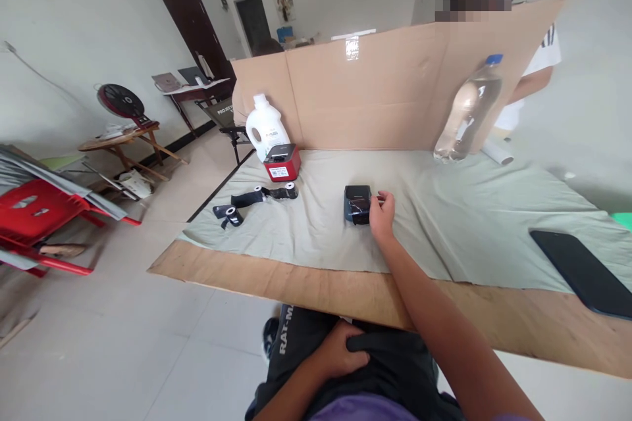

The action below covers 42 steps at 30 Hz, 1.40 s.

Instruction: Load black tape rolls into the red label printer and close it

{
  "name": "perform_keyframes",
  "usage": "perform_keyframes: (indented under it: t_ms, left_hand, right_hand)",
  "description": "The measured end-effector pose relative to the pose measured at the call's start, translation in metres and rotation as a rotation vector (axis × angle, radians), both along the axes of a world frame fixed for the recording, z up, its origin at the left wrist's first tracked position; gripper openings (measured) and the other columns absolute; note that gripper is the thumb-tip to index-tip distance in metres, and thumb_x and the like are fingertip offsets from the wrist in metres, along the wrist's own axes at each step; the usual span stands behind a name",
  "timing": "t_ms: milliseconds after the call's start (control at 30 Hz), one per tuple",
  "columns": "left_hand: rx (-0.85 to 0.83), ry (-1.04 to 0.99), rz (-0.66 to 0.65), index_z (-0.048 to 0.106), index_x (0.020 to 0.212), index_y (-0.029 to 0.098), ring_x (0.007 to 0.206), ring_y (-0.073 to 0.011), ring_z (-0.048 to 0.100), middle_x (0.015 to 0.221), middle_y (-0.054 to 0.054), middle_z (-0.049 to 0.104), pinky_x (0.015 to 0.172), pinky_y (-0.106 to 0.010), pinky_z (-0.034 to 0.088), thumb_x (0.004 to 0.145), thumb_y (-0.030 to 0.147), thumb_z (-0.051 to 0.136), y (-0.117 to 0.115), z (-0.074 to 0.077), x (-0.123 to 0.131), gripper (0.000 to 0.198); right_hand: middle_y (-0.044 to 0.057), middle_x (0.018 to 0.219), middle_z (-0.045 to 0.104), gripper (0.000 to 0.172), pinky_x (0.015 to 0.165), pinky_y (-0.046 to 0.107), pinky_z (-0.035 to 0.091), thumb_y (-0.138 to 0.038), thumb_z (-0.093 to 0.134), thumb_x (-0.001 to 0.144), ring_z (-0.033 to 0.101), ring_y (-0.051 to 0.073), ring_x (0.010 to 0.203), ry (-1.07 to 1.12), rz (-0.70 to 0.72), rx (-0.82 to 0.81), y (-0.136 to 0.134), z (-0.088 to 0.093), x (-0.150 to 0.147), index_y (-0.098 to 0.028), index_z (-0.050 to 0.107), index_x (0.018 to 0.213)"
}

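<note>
The dark box [357, 205] sits on the worktop [276, 276], towards the middle of its near edge but set back from it. The right grip [383, 218] is at the box's right side, thumb side against it, fingers loosely bent; whether it pinches the box or only touches it, I cannot tell. The left grip [340, 350] lies curled in the lap on black trousers [395, 355], below the near edge; whether it clasps a fold, I cannot tell.

The box is squat, with rounded corners and a glossy black top. Beneath it spreads a wrinkled, pale green cloth [316, 237], leaving a smooth brown strip bare along the near edge. Towards the left edge lie black rolls [233, 216] with white cores and loose tails. Behind them, nearer the far left corner, stand a glossy red box [282, 163] and a white plastic jug [267, 128].
</note>
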<state>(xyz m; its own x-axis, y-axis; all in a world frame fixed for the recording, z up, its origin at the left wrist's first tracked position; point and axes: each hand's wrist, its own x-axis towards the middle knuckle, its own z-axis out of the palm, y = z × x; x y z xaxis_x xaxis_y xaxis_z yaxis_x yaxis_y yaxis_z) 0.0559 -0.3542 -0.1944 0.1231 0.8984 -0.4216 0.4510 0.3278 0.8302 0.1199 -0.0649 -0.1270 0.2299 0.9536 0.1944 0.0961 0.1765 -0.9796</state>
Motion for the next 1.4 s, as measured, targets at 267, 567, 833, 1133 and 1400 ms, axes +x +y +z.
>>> perform_keyframes:
  t_ms: [267, 567, 833, 1133, 1400]
  left_hand:
    - [0.041, 0.093, 0.111, 0.074, 0.105, 0.018, 0.110, -0.0297, 0.059, 0.117, -0.008, 0.069, 0.103, -0.038, 0.046, 0.072, 0.036, 0.070, -0.009, -0.002, 0.010, 0.037]
    - [0.275, 0.161, -0.110, 0.071, 0.084, 0.018, 0.092, -0.0244, 0.061, 0.089, -0.008, 0.070, 0.090, -0.034, 0.049, 0.081, 0.041, 0.061, -0.010, 0.022, 0.002, 0.026]
    - [0.274, 0.143, -0.156, 0.065, 0.133, 0.029, 0.128, -0.0260, 0.056, 0.139, -0.006, 0.063, 0.113, -0.037, 0.040, 0.092, 0.043, 0.057, -0.006, 0.064, -0.012, 0.044]
    - [0.209, 0.012, -0.232, 0.070, 0.125, 0.028, 0.109, -0.0224, 0.068, 0.116, -0.003, 0.075, 0.100, -0.034, 0.052, 0.091, 0.040, 0.062, -0.006, 0.104, -0.035, 0.037]
    - [0.496, -0.227, 0.194, 0.065, 0.102, 0.016, 0.074, -0.0165, 0.071, 0.079, -0.003, 0.072, 0.071, -0.029, 0.059, 0.090, 0.036, 0.063, 0.137, 0.140, -0.100, 0.023]
  right_hand:
    - [0.010, 0.111, 0.060, 0.033, 0.099, 0.039, 0.041, -0.044, 0.047, 0.086, 0.056, 0.024, 0.105, -0.033, -0.019, 0.049, 0.005, -0.003, -0.006, -0.020, 0.057, 0.107]
    - [0.009, 0.109, 0.061, 0.030, 0.100, 0.040, 0.041, -0.044, 0.046, 0.086, 0.056, 0.023, 0.105, 0.027, -0.022, 0.054, 0.005, -0.002, -0.005, -0.021, 0.055, 0.102]
    - [0.007, 0.107, 0.060, 0.025, 0.097, 0.039, 0.043, -0.040, 0.048, 0.085, 0.056, 0.022, 0.103, 0.062, -0.013, 0.026, 0.005, -0.001, -0.004, -0.022, 0.055, 0.101]
    - [0.006, 0.107, 0.059, 0.024, 0.098, 0.039, 0.042, -0.039, 0.048, 0.087, 0.056, 0.021, 0.103, 0.061, 0.004, 0.037, 0.003, 0.000, -0.005, -0.022, 0.055, 0.103]
    - [0.006, 0.109, 0.059, 0.024, 0.099, 0.039, 0.042, -0.039, 0.049, 0.088, 0.056, 0.021, 0.103, 0.040, 0.009, 0.025, 0.006, -0.002, -0.006, -0.022, 0.055, 0.103]
